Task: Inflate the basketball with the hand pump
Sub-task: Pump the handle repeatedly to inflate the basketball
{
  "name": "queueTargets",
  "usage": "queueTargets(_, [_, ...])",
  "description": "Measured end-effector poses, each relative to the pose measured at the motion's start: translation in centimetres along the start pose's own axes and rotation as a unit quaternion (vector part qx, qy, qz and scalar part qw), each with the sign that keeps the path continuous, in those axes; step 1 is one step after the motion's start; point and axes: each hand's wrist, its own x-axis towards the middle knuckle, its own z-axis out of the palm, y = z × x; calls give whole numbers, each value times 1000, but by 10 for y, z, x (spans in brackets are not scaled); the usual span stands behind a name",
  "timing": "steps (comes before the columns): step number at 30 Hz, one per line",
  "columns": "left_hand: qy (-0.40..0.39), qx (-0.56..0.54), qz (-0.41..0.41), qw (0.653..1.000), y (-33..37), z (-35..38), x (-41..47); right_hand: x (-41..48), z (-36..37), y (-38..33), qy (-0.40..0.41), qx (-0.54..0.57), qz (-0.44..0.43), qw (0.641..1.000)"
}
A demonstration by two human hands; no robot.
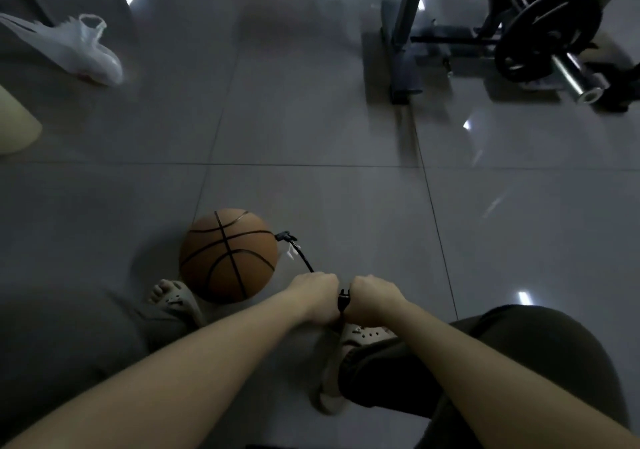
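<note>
**Dim gym floor, two fists closed on the pump**

Glossy grey floor tiles point(311, 129) fill the dim room and catch streaks of light. Low in the view, the left hand point(317, 298) and right hand point(372, 298) sit side by side, almost touching, backs up. The fingers of both are curled tight around what seems to be the pump handle point(343, 300). Only a small black piece of it shows in the gap between the fists; the rest of the pump is hidden beneath them.

A thin black hose point(302, 256) runs from the far edge of the left hand, up and away, to a black connector point(286, 237). This connector meets the right side of the basketball point(228, 256). The orange ball rests on the tiles just beyond and left of the left hand, touching the toe of a grey sandal point(180, 301). A second sandal point(349, 336) lies directly under the hands.

Far beyond the right hand stands a barbell with a black weight plate point(547, 36) beside a metal rack. Far beyond the left hand lies a crumpled white plastic bag point(79, 46).
</note>
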Motion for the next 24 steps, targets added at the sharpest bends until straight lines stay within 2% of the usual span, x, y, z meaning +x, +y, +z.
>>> queueTargets(4, [-40,26,14,999,7,-12,-30,-32,-13,-15,-65,-16,-7,998])
queueTargets(9, [-4,-10,33,999,20,-78,-74,-80,-93,-30,-84,13,-16,996])
queueTargets(12, [39,9,51,998,27,-116,-90,-98,-135,-36,-62,21,-23,998])
queueTargets(17, [52,89,27,994,11,-82,-63,-58,-82,-52,-26,-2,28,999])
queueTargets(20, [74,96,32,992,-8,-55,-38,-25,-56,-42,14,14,13,1000])
queueTargets(24, [76,71,19,994,-23,-20,-15,2,-32,-30,6,7,-16,1000])
